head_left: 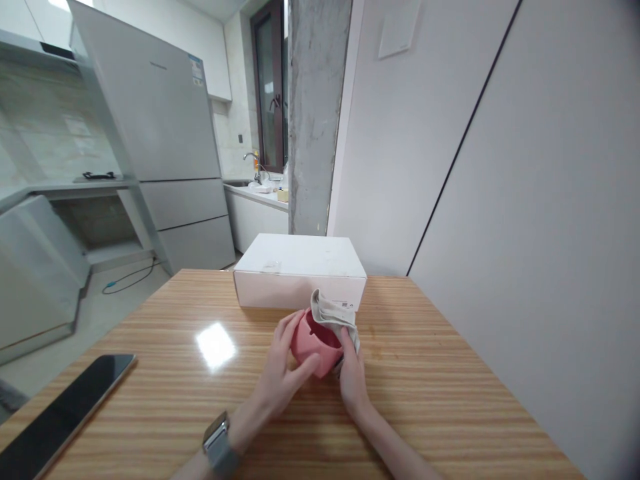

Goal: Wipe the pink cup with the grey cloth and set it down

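Note:
A pink cup-like container (316, 347) with a notched rim is held tilted above the wooden table, its dark pink hollow facing up and to the right. My left hand (283, 367) wraps round its left side, thumb across the front and fingers behind. In my right hand (354, 380) is a folded light grey cloth (333, 313), pressed against the container's right side and rim. Part of the cloth hangs below by the right fingers, most of which are hidden behind it. A watch with a grey strap sits on my left wrist.
Behind my hands a white cardboard box (300, 267) lies on the wooden table (425, 387). A black phone (65, 413) rests at the table's left. A white wall (500, 200) runs along the right edge. A fridge (150, 113) and sink counter stand farther back.

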{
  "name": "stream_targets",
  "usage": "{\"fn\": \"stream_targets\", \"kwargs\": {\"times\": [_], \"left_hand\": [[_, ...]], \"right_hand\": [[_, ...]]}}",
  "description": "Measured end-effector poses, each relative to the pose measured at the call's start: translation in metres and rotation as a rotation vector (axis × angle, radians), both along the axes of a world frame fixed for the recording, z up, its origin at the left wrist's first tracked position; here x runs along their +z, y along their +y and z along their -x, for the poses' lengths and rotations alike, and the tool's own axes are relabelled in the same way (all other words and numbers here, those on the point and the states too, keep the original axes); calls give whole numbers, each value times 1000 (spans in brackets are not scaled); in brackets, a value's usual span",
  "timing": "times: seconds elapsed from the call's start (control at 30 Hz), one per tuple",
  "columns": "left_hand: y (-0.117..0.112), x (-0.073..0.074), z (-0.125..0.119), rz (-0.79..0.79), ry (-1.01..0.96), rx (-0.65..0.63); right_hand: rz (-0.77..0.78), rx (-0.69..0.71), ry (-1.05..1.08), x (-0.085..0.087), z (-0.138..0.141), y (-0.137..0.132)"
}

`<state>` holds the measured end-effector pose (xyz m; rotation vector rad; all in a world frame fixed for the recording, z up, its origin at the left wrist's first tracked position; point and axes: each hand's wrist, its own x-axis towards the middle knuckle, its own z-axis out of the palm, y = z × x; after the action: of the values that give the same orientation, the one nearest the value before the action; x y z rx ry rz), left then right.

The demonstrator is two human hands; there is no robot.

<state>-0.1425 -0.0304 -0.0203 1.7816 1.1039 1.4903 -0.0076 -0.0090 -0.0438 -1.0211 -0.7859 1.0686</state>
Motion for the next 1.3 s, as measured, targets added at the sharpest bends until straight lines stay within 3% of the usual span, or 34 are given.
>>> {"fn": "stream_targets", "kwargs": {"times": [0.07,0.2,0.37,0.43,0.53,0.67,0.8,0.87,1.0,1.17,1.3], "left_hand": [[0,2,4,67,-53,-100],[3,1,8,208,-145,-116],[3,0,5,315,-295,-342],[1,5,4,292,-245,-286],[-2,11,2,193,-113,-98],[-2,9,0,-86,88,137],[-3,5,-3,-257,170,225],[-5,6,-4,-232,138,177],[-6,8,1,-47,11,-98],[4,6,13,183,-85,-81],[7,13,17,300,-174,-291]], "right_hand": [[4,-5,17,-1,-8,7],[6,63,34,-1,-17,14],[-31,85,14,3,-15,10],[-38,100,23,6,-13,9],[-61,133,57,11,-8,7],[-74,176,105,15,4,-3],[-74,115,74,11,12,-14],[-36,50,50,9,11,-15],[-21,8,51,10,2,-6],[-40,116,59,12,-9,2],[-74,141,1,12,-12,0]]}}
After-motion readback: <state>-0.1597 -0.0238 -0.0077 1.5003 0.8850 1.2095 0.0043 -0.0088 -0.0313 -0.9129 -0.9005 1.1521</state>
